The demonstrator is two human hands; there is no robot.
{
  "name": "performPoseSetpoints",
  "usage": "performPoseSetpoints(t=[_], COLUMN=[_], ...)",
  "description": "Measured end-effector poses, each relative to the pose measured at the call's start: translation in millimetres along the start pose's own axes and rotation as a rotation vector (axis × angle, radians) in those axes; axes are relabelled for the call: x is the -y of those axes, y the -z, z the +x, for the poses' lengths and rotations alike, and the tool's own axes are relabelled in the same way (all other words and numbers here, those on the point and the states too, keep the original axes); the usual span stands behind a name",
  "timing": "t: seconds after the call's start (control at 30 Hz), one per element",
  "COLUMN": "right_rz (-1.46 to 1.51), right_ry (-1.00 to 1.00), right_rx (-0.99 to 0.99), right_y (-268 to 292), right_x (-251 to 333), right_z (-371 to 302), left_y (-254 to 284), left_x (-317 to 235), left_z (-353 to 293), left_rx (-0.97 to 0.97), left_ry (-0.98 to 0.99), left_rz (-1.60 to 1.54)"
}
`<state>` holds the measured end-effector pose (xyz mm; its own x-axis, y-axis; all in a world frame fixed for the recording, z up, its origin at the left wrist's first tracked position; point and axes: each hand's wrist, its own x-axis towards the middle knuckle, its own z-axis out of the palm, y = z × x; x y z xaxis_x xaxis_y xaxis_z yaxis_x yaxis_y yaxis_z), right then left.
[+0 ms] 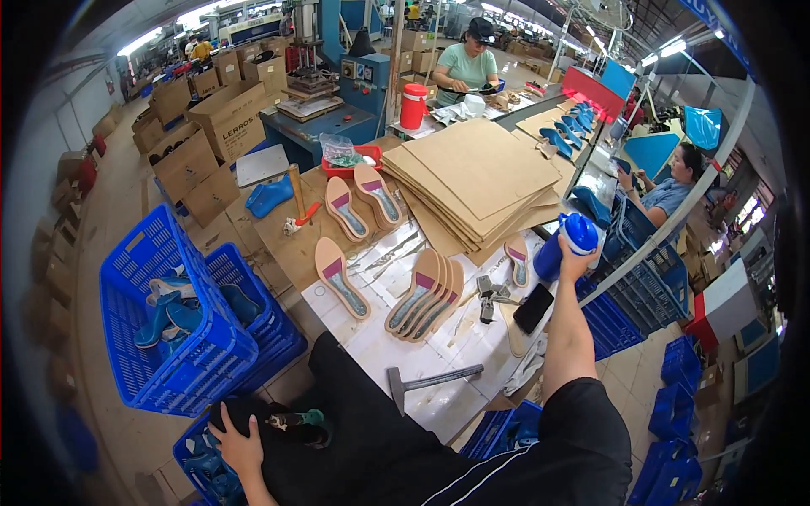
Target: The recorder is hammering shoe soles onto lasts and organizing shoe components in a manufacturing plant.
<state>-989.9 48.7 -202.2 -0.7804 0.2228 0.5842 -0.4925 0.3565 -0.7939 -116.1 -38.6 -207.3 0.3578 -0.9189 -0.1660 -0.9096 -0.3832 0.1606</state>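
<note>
At the table's right edge my right hand (580, 261) is wrapped round a blue bottle (550, 255) with a blue lid, which stands upright. Whether its base touches the table I cannot tell. My left hand (240, 440) rests on my black-trousered leg with its fingers spread and holds nothing. Beside the bottle are a single insole (517, 260), a black phone (533, 309) and some small dark metal pieces (491, 295). A fanned group of insoles (422, 297) lies mid-table, with another insole (341, 278) to its left. A hammer (432, 381) lies near the front edge.
Brown sheets (477, 181) are stacked at the back of the table. More insoles (344, 209) and a red tray (359, 158) sit back left. Blue crates (228, 358) holding shoes stand left. A slanted pole (666, 228) rises on the right. Two people work beyond.
</note>
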Motion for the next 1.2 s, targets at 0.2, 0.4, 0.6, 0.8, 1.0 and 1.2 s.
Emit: performPoseSetpoints(t=[0.2, 0.4, 0.6, 0.8, 1.0, 1.2], right_rz=[0.101, -0.143, -0.29, 0.281, -0.024, 0.094], right_ry=[0.043, -0.043, 0.057, -1.3, -1.052, -1.32], right_rx=[0.223, 0.446, 0.554, 0.974, 1.07, 1.039], right_y=[-7.9, 47.5, 27.5, -34.5, -47.2, -85.4], right_x=[-19.8, -9.4, 44.4, -10.1, 28.4, 8.6], right_z=[0.6, -135.2, -136.4, -83.2, -164.1, -150.2], left_y=[2.3, -9.5, -10.4, -17.2, -2.9, -13.6], left_x=[-3.5, 14.7, 22.4, 14.5, 25.5, 18.5], left_z=[-7.8, -3.8, -8.4, -12.3, -17.9, -10.1], left_rx=[-0.048, -0.182, -0.146, -0.149, -0.174, -0.16], left_ry=[0.071, -0.05, -0.036, -0.047, 0.012, -0.004], left_rz=[-0.017, -0.038, -0.09, -0.147, -0.147, -0.139])
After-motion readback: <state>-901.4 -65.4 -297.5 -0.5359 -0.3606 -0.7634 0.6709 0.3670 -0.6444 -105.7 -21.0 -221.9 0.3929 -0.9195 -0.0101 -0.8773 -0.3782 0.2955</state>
